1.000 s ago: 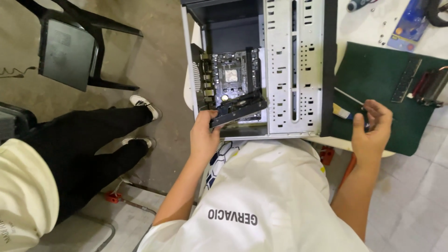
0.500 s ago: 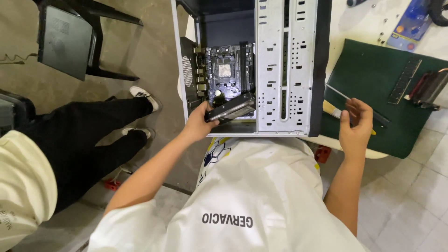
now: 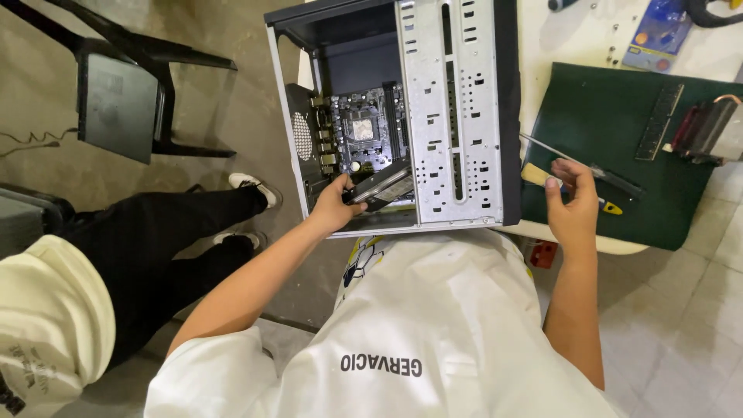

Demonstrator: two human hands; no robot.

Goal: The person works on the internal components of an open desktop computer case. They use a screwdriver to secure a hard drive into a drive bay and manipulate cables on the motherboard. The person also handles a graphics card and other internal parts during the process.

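Grey metal of the computer case point(image 3: 453, 116) hides most of the hard drive point(image 3: 379, 188) that the left hand point(image 3: 334, 207) holds in a closed grip inside the open chassis, just below the motherboard point(image 3: 362, 139); the right hand point(image 3: 573, 205) grips a screwdriver point(image 3: 580, 164) over the green mat point(image 3: 611, 131), its handle partly covered by fingers
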